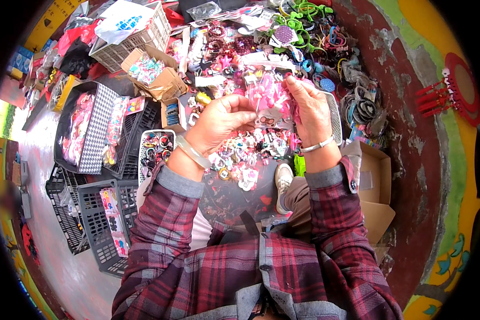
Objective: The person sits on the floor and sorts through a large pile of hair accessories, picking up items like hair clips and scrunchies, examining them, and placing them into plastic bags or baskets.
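Held up in front of me is a clear plastic bag of pink hair accessories (pixel 269 98), with a few small brown pieces at its lower end. My left hand (pixel 222 121) is closed in a pinch at the bag's left edge, some of its fingertips hidden behind the plastic. At the opposite side, my right hand (pixel 310 111) grips the bag with thumb and fingers, a bit of pink stuff showing by its palm. Below the bag spreads a pile of small colourful hair ornaments (pixel 249 154). A white basket (pixel 333 114) stands partly hidden behind my right hand.
On the left are a white basket of hair ties (pixel 156 152), a cardboard box of packets (pixel 149 69), a black bin (pixel 72 130) and a dark grey crate (pixel 102 224). Headbands (pixel 306 26) heap at the far right. An opened carton (pixel 376 181) stands by my right forearm.
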### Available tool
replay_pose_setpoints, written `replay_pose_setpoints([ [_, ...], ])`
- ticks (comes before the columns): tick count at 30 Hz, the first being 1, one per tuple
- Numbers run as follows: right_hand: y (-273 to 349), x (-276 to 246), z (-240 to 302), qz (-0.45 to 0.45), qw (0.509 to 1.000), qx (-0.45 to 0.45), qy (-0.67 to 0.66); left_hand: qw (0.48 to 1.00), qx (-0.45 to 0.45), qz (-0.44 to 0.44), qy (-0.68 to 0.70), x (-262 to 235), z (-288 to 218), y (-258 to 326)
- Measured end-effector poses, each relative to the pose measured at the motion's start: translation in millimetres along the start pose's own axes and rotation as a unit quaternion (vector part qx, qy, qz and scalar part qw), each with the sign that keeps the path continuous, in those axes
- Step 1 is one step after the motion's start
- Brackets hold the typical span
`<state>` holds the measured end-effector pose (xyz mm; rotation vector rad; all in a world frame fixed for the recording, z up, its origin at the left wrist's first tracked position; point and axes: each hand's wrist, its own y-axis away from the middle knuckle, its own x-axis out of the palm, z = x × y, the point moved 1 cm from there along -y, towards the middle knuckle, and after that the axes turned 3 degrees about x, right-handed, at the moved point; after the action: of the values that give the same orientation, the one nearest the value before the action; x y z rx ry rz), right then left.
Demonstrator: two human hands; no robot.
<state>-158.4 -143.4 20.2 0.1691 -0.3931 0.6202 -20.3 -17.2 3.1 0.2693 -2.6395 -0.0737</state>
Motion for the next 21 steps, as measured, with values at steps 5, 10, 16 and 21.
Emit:
replay_pose_setpoints([
  [5, 2, -1, 2, 0.014, 0.999, 0.031, 0.033, 0.997, 0.05, -0.055, -0.035, -9, 0, 1],
  [10, 8, 6, 10, 0.019, 0.998, 0.033, 0.059, 0.995, 0.075, -0.058, -0.04, 6, -21, 8],
  [16, 9, 8, -6, 0.102, 0.989, -0.023, 0.102, 0.986, 0.133, -0.06, 0.085, 1, -6, -1],
  [21, 9, 11, -12, 0.1, 0.987, -0.018, 0.125, 0.982, 0.148, -0.104, 0.05, -2, -5, -3],
])
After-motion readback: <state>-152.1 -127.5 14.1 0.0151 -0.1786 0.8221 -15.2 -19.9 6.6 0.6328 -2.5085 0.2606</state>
